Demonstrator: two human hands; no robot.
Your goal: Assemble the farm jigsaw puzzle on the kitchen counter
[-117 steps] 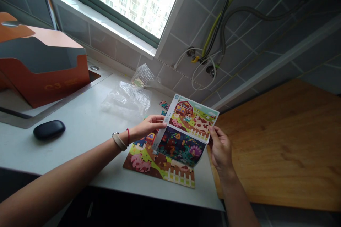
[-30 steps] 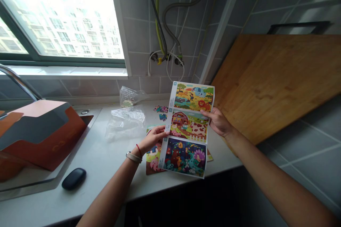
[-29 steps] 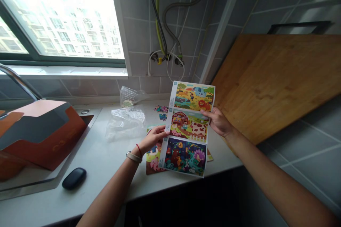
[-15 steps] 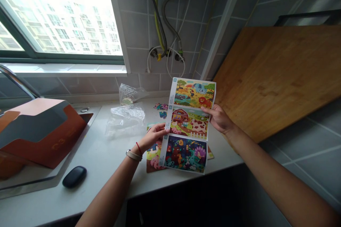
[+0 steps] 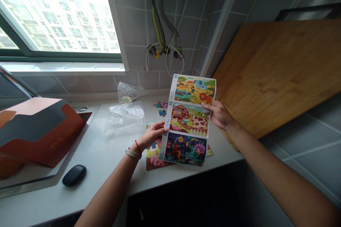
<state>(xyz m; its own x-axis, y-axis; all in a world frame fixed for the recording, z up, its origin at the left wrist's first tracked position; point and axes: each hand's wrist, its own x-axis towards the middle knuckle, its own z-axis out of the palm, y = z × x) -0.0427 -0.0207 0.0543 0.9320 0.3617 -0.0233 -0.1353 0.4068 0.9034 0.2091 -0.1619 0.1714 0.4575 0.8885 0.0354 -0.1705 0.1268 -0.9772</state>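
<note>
An unfolded picture sheet (image 5: 189,118) with three colourful animal scenes is held up over the counter. My left hand (image 5: 156,133) pinches its left edge, between the middle and bottom scenes. On the opposite side, my right hand (image 5: 220,113) grips the right edge, thumb on the front near the top crease. Beneath and behind the sheet lies a colourful puzzle board (image 5: 154,159), mostly covered by it. A few loose puzzle pieces (image 5: 160,105) show just beyond the sheet's left edge.
Clear plastic bags (image 5: 126,115) lie left of the pieces. A black computer mouse (image 5: 74,175) sits near the front edge. An orange and grey box (image 5: 45,131) stands over the sink at left. A wooden board (image 5: 282,74) leans on the right wall.
The sheet's lower end has risen slightly and tilts back a little. Both hands keep their hold on its edges. The camera view has shifted slightly.
</note>
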